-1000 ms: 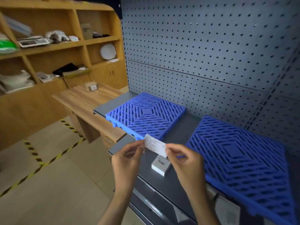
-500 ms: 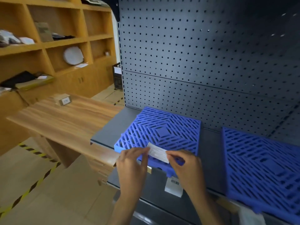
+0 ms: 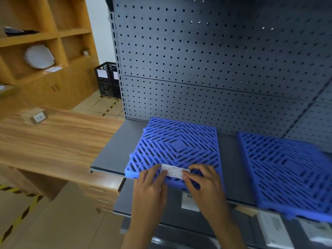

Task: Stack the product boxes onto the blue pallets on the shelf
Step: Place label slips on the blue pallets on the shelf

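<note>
- The left grip (image 3: 149, 186), a bare hand, pinches the left end of a flat white box (image 3: 175, 172) between the thumb and the fingers.
- The right grip (image 3: 203, 184), also a bare hand, pinches the right end of the same box, so both grips are closed on it.
- The flat white box has fine printed lines on its upper face and lies almost level at the front edge of the left blue pallet (image 3: 179, 146); I cannot tell if it touches the pallet or is just above it.
- The left blue pallet lies flat on the grey shelf (image 3: 115, 155), and its front corner comes a little over the shelf edge.
- The right blue pallet (image 3: 287, 168) lies on the same shelf, apart from the left one, with a strip of bare shelf between them.
- A second white box (image 3: 189, 203) with a barcode lies on the lower shelf (image 3: 143, 207), partly hidden between the two wrists.
- Behind the pallets stands a dark pegboard wall (image 3: 215, 60).
- To the left, a wooden worktop (image 3: 53, 141) meets the shelf and carries a small blurred carton (image 3: 36, 116).
- Further back stand black crates (image 3: 107, 79) on the floor and a wooden shelving unit (image 3: 71, 33).
</note>
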`<move>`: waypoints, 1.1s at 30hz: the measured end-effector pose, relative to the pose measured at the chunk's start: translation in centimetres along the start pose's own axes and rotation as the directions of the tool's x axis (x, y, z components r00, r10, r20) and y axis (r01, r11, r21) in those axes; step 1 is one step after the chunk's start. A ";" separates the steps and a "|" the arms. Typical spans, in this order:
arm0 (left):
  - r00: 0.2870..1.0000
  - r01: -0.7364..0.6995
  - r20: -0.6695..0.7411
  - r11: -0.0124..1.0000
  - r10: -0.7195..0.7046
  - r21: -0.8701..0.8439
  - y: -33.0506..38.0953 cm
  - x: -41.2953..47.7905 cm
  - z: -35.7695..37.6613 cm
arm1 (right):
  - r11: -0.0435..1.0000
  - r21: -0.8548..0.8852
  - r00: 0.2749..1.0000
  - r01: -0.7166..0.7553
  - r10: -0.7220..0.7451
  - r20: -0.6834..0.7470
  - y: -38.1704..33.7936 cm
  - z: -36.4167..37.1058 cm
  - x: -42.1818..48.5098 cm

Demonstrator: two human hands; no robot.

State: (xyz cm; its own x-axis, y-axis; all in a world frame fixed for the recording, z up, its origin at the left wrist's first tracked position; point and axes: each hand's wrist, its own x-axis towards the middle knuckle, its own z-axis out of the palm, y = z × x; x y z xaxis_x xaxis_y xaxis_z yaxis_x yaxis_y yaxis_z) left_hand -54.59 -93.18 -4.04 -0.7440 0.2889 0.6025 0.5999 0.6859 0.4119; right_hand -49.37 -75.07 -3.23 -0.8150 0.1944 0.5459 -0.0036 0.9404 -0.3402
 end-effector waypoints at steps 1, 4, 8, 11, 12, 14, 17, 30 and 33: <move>1.000 -0.015 -0.009 1.000 0.015 0.005 -0.1 0.0 0.0 | 1.000 -0.019 1.000 0.000 0.000 0.000 -0.2 0.0 -0.1; 1.000 -0.021 -0.012 1.000 0.021 0.018 -0.5 -0.2 -0.1 | 0.999 -0.029 1.000 -0.016 0.016 0.009 -0.5 0.1 -0.5; 1.000 -0.023 0.012 1.000 0.023 -0.008 -0.6 -0.2 -0.1 | 0.999 -0.025 0.999 -0.026 0.026 0.018 -0.5 0.1 -0.8; 0.999 -0.016 0.031 0.999 0.017 -0.027 -0.6 0.0 -0.3 | 1.000 -0.017 0.999 -0.026 0.027 0.032 -0.6 0.0 -0.9; 0.999 -0.015 0.039 0.999 0.016 -0.039 -0.6 0.1 -0.5 | 0.999 -0.006 0.998 -0.034 0.034 0.050 -0.7 -0.2 -0.8; 0.998 -0.020 0.062 0.999 0.023 -0.049 -0.8 0.3 -0.7 | 0.999 0.032 0.995 -0.044 0.041 0.092 -0.8 -0.8 -0.6; 0.989 -0.068 0.133 0.997 0.071 -0.025 -1.1 0.5 -1.3 | 0.996 0.074 0.992 -0.046 0.037 0.118 -0.3 -2.4 -0.3; 0.924 -0.294 0.273 0.954 0.267 0.065 13.3 -1.4 -1.8 | 0.977 -0.035 0.970 -0.208 0.211 0.120 7.4 -16.0 -9.6; 0.901 -0.318 0.324 0.947 0.288 0.042 19.3 -3.6 -0.1 | 0.968 -0.069 0.964 -0.243 0.248 0.094 10.5 -20.5 -13.7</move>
State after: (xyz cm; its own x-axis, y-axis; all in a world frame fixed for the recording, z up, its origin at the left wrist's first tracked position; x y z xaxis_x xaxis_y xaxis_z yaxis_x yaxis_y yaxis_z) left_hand -40.32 -81.02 1.79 -0.5929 0.6743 0.4401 0.7923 0.5861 0.1694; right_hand -26.37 -62.17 1.41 -0.8410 0.3947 0.3699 0.2340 0.8820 -0.4091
